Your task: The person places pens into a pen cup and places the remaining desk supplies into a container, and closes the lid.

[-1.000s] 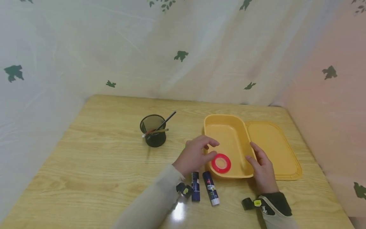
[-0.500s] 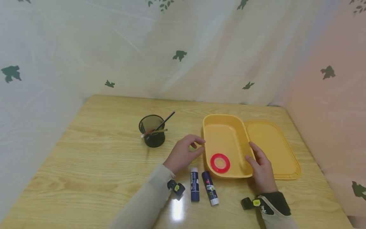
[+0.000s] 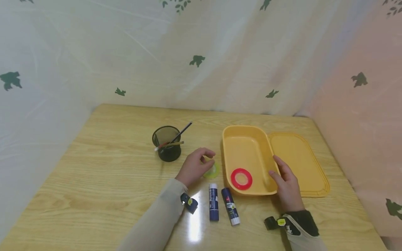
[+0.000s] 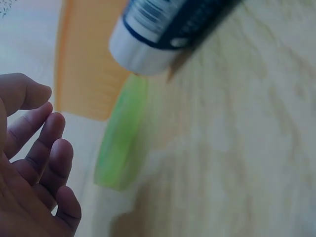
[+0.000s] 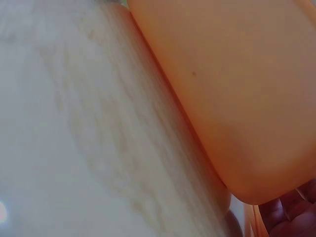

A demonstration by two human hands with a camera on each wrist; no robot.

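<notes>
The green ring [image 3: 215, 171] lies just beside the left fingers [image 4: 59, 160].

Wide passage is offered at left by the tabletop [image 3: 94, 181]; the centre is barred by a mesh cup [image 3: 169, 153], left grip [image 3: 195, 165] and green ring [image 3: 214, 171], lower centre by two glue sticks [image 3: 214, 202]; the yellow box [image 3: 246, 151] can be entered from above, beside its red ring [image 3: 233, 179]

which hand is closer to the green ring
Left. The left hand is just beside the green ring, partly covering it in the head view; the right hand is across the yellow box, holding its right side.
</notes>
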